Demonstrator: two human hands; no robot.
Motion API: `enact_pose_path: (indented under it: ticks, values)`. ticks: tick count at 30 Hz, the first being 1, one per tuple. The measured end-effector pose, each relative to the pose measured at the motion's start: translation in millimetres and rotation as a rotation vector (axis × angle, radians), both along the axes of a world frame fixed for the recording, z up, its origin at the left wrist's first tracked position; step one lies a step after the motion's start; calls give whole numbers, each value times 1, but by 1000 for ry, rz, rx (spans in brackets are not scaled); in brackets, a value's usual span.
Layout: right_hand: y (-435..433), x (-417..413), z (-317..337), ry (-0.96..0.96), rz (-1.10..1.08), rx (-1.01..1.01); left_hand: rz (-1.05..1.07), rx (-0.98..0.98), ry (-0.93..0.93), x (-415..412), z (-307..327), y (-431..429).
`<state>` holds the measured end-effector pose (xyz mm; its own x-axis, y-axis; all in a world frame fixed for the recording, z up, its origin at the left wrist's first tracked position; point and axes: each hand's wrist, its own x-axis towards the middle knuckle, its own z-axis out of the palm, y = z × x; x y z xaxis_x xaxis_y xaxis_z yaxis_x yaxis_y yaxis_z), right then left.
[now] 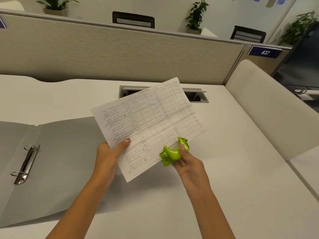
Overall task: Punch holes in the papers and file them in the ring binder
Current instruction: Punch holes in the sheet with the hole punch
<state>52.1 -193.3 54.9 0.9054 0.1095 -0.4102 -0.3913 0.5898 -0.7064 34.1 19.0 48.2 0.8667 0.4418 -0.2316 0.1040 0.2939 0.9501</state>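
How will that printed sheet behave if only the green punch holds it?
The printed sheet looks thin and is held aloft, so it would probably droop. The green punch in the right hand straddles one edge, so without the left hand pinching the opposite edge it might pivot or slip out.

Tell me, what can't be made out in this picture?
Head view:
- Holes in the paper: the green punch covers that edge.
- Fingers of the left hand: behind the paper, only the thumb shows.
- Left part of the ring binder: cut off by the frame.
- Paper's print: too small to read.
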Motion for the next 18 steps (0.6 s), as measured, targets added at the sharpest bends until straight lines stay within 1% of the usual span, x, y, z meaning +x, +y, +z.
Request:
enact_pose_path:
  ticks: [10, 18]
  values:
    - [0, -1, 3, -10, 11, 15, 1, -16, -9, 0, -1, 3]
    - [-2, -1, 2, 4, 0, 72, 3, -18, -23, -2, 1, 1]
